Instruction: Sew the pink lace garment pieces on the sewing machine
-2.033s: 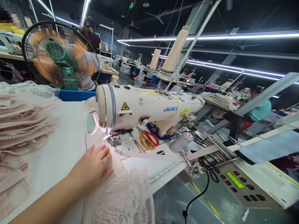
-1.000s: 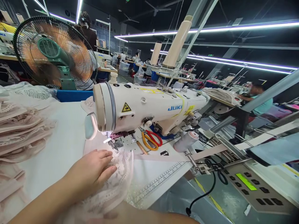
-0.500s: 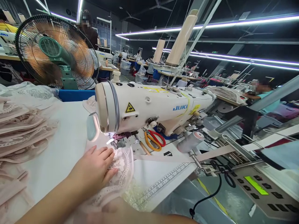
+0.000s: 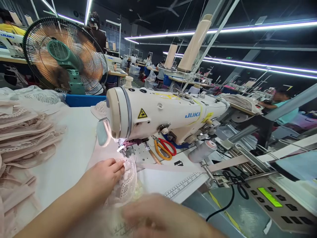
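Observation:
Just in front of the sewing machine's (image 4: 153,112) needle area, my left hand (image 4: 106,173) is closed on a pale pink piece of lace fabric (image 4: 127,186). Its fingers are bent together at the upper edge of the lace, close to the presser foot (image 4: 125,150). The lace lies on the white table and hangs toward me. My right hand (image 4: 151,213) is low in the middle, smeared by motion, below the lace; its fingers do not show clearly. Beside the needle plate lie scissors (image 4: 164,149) with orange and red handles.
Layered pink lace pieces (image 4: 27,138) are piled at the left. A large fan (image 4: 65,56) stands behind. A grey thread cone (image 4: 203,151) and a control panel (image 4: 277,201) are at the right. A printed ruler (image 4: 182,184) runs along the table's front edge.
My right hand has come up and to the right from the bottom edge. My left hand's spread fingers have drawn together, and the lace has shifted slightly left. The view has moved a little.

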Action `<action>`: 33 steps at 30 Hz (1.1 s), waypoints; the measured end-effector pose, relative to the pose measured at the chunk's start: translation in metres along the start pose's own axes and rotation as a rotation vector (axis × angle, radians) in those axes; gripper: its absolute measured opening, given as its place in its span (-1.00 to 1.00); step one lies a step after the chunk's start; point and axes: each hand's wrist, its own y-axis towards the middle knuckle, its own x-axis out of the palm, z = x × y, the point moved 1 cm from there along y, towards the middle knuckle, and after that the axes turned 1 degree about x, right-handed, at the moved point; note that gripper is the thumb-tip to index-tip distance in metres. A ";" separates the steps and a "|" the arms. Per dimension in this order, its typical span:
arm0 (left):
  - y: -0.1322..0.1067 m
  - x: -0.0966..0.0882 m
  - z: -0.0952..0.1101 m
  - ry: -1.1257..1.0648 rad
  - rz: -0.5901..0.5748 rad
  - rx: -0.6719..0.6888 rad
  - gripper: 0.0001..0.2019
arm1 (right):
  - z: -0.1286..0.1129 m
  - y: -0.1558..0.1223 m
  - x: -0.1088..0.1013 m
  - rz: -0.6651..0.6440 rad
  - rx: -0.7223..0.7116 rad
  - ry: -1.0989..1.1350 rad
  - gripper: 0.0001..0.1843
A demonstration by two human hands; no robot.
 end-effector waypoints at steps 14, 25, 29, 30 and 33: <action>0.003 -0.010 0.014 -0.371 0.279 -0.414 -0.68 | 0.058 0.026 -0.038 0.362 -0.115 -0.813 -0.84; 0.010 -0.005 0.020 -0.059 0.110 -0.256 -0.55 | 0.054 0.003 -0.009 0.663 -0.262 -0.865 -0.78; 0.008 -0.008 0.012 -0.074 0.038 -0.263 -0.46 | 0.056 0.008 -0.008 0.620 -0.262 -0.903 -0.87; 0.007 -0.008 0.009 -0.072 0.035 -0.262 -0.46 | 0.057 0.009 -0.007 0.598 -0.255 -0.906 -0.89; 0.005 -0.006 0.000 -0.075 0.056 -0.248 -0.49 | 0.060 0.013 -0.003 0.541 -0.217 -0.905 -0.93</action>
